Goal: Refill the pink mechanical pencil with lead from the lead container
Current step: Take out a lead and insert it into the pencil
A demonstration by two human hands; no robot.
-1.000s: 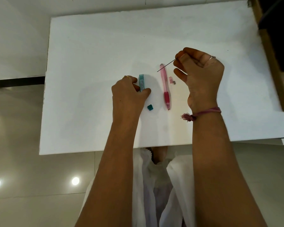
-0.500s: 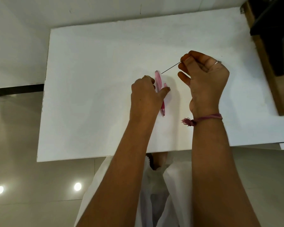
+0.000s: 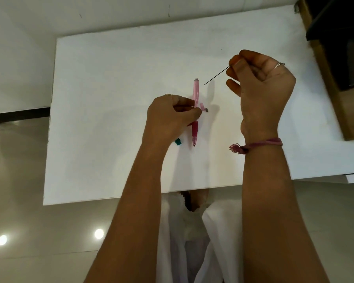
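Note:
The pink mechanical pencil [image 3: 196, 92] points away from me over the white table [image 3: 110, 99], its tip toward me. My left hand [image 3: 172, 117] pinches it at mid-barrel between thumb and fingers. My right hand [image 3: 260, 82] is raised to the right and pinches a thin dark lead [image 3: 216, 76] that slants down-left toward the pencil's open far end without touching it. The pencil's small pink cap [image 3: 202, 106] and grey eraser [image 3: 206, 109] lie just right of the barrel. A teal lid [image 3: 178, 142] lies by my left wrist. The lead container is hidden.
A dark wooden piece of furniture [image 3: 335, 58] stands along the table's right edge. The table's near edge [image 3: 131, 196] runs just above my lap and white garment. Glossy floor tiles show to the left and below.
My left hand left the lead container, moved right to the pencil and now pinches it. The right hand holds the lead raised, a little farther right of the pencil.

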